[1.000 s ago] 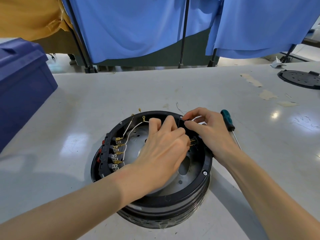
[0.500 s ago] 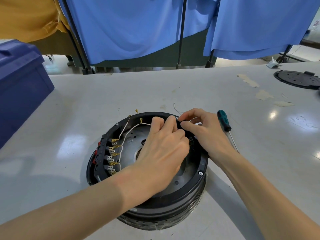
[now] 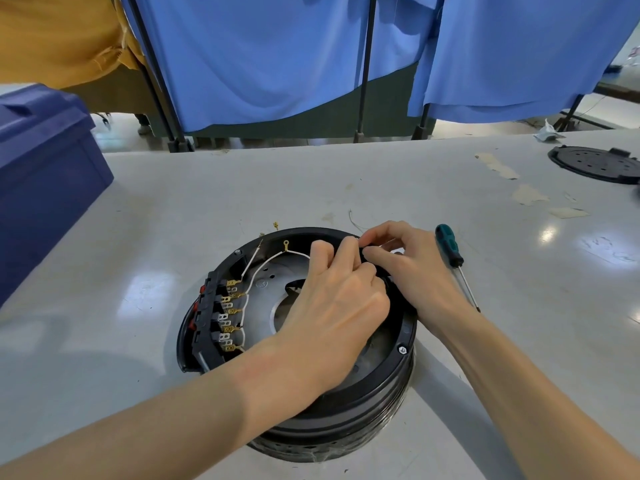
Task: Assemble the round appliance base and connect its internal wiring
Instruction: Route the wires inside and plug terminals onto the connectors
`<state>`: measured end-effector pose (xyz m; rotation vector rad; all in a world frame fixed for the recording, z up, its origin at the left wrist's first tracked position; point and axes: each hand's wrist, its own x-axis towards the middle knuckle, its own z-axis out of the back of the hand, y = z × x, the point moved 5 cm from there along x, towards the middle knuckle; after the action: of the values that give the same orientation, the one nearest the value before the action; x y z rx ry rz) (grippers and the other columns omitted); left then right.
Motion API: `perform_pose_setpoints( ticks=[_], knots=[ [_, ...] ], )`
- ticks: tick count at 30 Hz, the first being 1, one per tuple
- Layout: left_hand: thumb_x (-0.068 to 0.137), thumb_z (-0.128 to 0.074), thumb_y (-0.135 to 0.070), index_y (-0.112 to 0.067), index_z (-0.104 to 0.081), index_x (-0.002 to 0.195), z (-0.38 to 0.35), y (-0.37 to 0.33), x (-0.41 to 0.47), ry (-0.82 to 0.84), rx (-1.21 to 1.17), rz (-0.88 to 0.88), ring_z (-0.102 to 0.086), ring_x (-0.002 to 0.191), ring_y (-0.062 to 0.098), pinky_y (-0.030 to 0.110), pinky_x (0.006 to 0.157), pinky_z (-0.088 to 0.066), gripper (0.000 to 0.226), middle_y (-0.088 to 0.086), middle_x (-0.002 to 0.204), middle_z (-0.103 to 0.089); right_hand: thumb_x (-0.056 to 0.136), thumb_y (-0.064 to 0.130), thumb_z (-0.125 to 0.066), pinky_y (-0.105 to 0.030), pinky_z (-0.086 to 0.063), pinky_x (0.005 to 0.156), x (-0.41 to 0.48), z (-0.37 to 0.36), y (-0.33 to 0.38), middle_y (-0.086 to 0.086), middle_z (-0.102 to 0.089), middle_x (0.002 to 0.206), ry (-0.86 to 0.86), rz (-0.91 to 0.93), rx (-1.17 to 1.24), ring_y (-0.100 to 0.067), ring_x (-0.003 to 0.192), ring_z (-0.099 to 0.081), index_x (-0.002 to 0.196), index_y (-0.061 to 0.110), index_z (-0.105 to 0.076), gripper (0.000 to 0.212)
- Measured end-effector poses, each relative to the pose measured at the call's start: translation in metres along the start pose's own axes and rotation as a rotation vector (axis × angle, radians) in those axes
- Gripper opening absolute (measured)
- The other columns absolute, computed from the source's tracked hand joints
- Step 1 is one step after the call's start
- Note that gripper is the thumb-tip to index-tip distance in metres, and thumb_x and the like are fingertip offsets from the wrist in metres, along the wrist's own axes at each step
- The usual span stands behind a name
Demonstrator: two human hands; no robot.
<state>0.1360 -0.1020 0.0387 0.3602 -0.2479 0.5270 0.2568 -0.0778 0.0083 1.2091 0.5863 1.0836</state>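
The round black appliance base (image 3: 377, 403) stands open side up on the table, showing a metal plate inside. A black terminal block (image 3: 211, 317) with gold and silver tabs lines its left inner wall, and white wires (image 3: 252, 275) run from it toward the far rim. My left hand (image 3: 332, 306) reaches over the base with fingers curled at the far right rim. My right hand (image 3: 415, 271) meets it there, pinching a small black part at the rim. What sits between the fingertips is mostly hidden.
A green-handled screwdriver (image 3: 450, 247) lies on the table just right of my right hand. A black perforated disc (image 3: 595, 164) rests at the far right. A blue bin (image 3: 41, 181) stands at the left. Blue cloth hangs behind the table, and tape scraps (image 3: 530, 195) dot the surface.
Both hands stay together at the far right rim with only slight finger shifts. The gold tabs seen under the left fingers a second ago are now covered.
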Motion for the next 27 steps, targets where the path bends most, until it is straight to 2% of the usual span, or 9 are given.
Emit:
perform_pose_setpoints(
  ticks=[2,4,6,8,11,13,18,24,27],
  knots=[
    [0.042,-0.083,-0.006,-0.018,-0.051,0.05,0.001,0.001,0.002,0.02,0.018,0.035,-0.052,0.072,0.025,0.036,0.066,-0.02,0.035,-0.002,0.053,-0.047,0.079,0.005,-0.064,-0.019,-0.044,0.069,0.0,0.001,-0.001,-0.004,-0.065,0.102,0.007,-0.006,0.022,-0.006,0.085,-0.058,0.077,0.025,-0.071,0.021],
    [0.046,-0.09,-0.021,-0.021,-0.055,0.048,0.006,0.006,0.007,0.038,0.033,0.083,-0.051,0.071,0.022,0.035,0.068,-0.019,0.035,-0.007,0.049,-0.049,0.08,0.005,-0.065,-0.015,-0.045,0.063,0.0,0.002,-0.002,-0.006,-0.065,0.098,0.017,-0.002,0.047,-0.006,0.082,-0.058,0.075,0.025,-0.072,0.022],
    [0.066,-0.084,-0.04,-0.023,-0.068,0.062,0.009,0.013,0.008,-0.029,0.01,0.122,-0.043,0.08,0.018,0.036,0.071,-0.016,0.024,-0.011,0.058,-0.057,0.08,0.004,-0.067,-0.015,-0.046,0.061,0.0,0.003,-0.002,-0.007,-0.066,0.096,0.022,0.002,0.069,-0.008,0.081,-0.059,0.075,0.024,-0.073,0.022],
    [0.083,-0.07,-0.048,-0.026,-0.073,0.082,0.006,0.019,0.008,-0.054,-0.024,0.163,-0.035,0.09,0.019,0.036,0.072,-0.013,0.023,-0.01,0.074,-0.061,0.08,0.004,-0.067,-0.022,-0.048,0.066,0.0,0.003,-0.003,-0.007,-0.067,0.095,0.026,0.0,0.079,-0.012,0.084,-0.06,0.075,0.023,-0.073,0.021],
    [0.058,-0.091,-0.039,-0.026,-0.071,0.06,0.008,0.018,0.004,0.044,-0.01,0.154,-0.051,0.079,0.024,0.036,0.068,-0.017,0.023,-0.008,0.063,-0.054,0.081,0.004,-0.066,-0.028,-0.051,0.07,0.0,0.004,-0.004,-0.005,-0.066,0.092,0.025,-0.018,0.095,-0.017,0.087,-0.062,0.075,0.023,-0.074,0.021],
    [0.051,-0.093,-0.031,-0.026,-0.067,0.055,0.0,0.017,0.001,0.063,0.012,0.139,-0.05,0.075,0.021,0.036,0.067,-0.021,0.027,-0.01,0.064,-0.049,0.081,0.005,-0.067,-0.023,-0.05,0.067,-0.001,0.004,-0.003,-0.004,-0.066,0.091,0.023,-0.016,0.089,-0.013,0.085,-0.061,0.074,0.025,-0.074,0.022],
    [0.059,-0.087,-0.016,-0.022,-0.06,0.053,-0.009,0.013,0.0,-0.047,-0.1,0.089,-0.046,0.073,0.018,0.036,0.069,-0.023,0.029,-0.009,0.065,-0.046,0.08,0.003,-0.066,-0.011,-0.045,0.063,-0.001,0.002,0.0,-0.005,-0.066,0.096,-0.004,0.014,0.044,-0.002,0.077,-0.057,0.074,0.025,-0.071,0.023],
    [0.065,-0.086,-0.019,-0.024,-0.065,0.055,-0.006,0.013,-0.001,-0.059,-0.1,0.109,-0.046,0.071,0.017,0.036,0.069,-0.023,0.025,-0.01,0.062,-0.048,0.081,0.005,-0.066,-0.016,-0.046,0.067,-0.001,0.003,-0.001,-0.002,-0.066,0.094,0.003,0.019,0.048,-0.002,0.078,-0.057,0.072,0.028,-0.071,0.025],
    [0.066,-0.086,-0.017,-0.022,-0.062,0.05,-0.004,0.013,0.002,-0.049,-0.173,0.107,-0.047,0.067,0.019,0.036,0.067,-0.022,0.029,-0.008,0.057,-0.048,0.08,0.005,-0.067,-0.019,-0.045,0.068,-0.001,0.003,-0.002,-0.002,-0.067,0.092,-0.01,0.015,0.06,-0.005,0.079,-0.058,0.071,0.028,-0.072,0.025]
  ],
)
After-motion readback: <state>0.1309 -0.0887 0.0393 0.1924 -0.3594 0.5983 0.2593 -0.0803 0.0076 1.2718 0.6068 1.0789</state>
